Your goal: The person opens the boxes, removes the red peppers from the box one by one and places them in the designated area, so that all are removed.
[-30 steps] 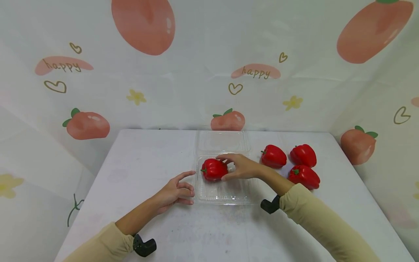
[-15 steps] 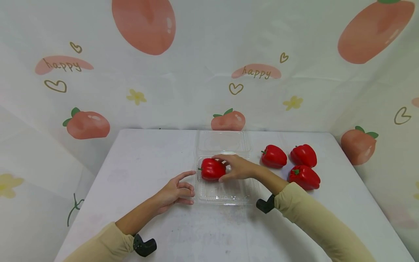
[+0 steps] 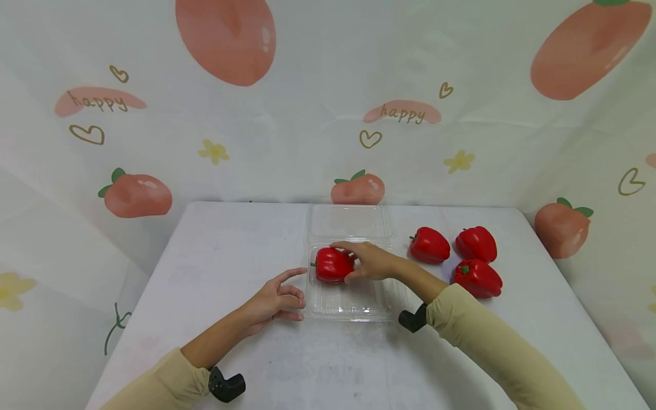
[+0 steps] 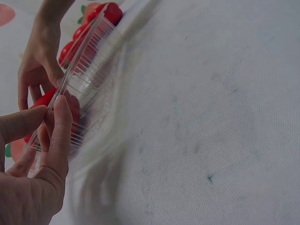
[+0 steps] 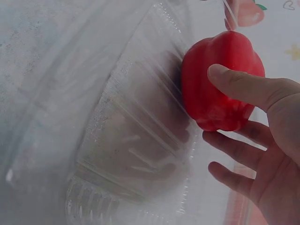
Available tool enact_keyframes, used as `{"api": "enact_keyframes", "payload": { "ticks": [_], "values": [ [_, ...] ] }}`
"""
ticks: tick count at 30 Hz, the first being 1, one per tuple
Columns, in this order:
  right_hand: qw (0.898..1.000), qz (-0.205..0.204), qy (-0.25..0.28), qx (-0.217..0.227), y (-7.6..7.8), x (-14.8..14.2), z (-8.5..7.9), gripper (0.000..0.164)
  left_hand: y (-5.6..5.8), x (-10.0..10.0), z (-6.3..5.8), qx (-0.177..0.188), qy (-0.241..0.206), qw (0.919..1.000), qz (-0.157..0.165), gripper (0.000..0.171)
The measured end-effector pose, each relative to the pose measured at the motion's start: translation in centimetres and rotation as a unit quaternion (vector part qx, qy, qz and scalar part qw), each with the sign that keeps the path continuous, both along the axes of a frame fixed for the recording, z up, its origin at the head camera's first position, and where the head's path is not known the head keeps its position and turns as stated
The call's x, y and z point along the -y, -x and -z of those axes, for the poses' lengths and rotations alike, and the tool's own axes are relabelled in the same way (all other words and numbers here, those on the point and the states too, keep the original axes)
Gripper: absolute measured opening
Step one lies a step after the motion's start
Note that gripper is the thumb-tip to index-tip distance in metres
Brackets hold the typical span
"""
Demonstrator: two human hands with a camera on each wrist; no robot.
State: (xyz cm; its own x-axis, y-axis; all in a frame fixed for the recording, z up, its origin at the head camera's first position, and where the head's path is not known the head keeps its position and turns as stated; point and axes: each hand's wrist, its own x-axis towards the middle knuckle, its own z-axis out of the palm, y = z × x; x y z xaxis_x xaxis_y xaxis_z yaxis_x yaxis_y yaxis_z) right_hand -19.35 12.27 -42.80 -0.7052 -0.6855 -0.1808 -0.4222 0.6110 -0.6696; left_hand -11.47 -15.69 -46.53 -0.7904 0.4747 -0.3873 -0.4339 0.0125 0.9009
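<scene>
My right hand (image 3: 374,261) holds a red bell pepper (image 3: 332,265) in the left back part of a clear plastic clamshell box (image 3: 359,310). In the right wrist view, the thumb lies across the bell pepper (image 5: 220,84) while the fingers of the right hand (image 5: 262,126) reach round beneath it. My left hand (image 3: 277,299) rests by the box's left edge, fingers spread and loosely bent. From the left wrist, the fingertips of the left hand (image 4: 42,150) appear at the box's rim (image 4: 77,61); firm contact is hard to judge.
The box's lid (image 3: 350,221) lies folded back toward the patterned backdrop (image 3: 287,131). Right of the box sit three more red bell peppers, one nearest the box (image 3: 429,245), one at the far right (image 3: 476,244) and one in front (image 3: 478,278). A white cloth (image 3: 230,239) covers the table.
My right hand has shifted slightly left with the bell pepper, bringing it closer to the box's left wall. The left hand stays in place.
</scene>
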Motion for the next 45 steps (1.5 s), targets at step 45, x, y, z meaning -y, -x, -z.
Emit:
{"api": "enact_keyframes", "payload": {
  "ticks": [45],
  "values": [
    [0.999,-0.029,-0.021,-0.026,-4.4,-5.3,-3.5,0.081,-0.1,0.0,-0.1,-0.002,-0.007,1.0000,-0.003,0.080]
  ]
}}
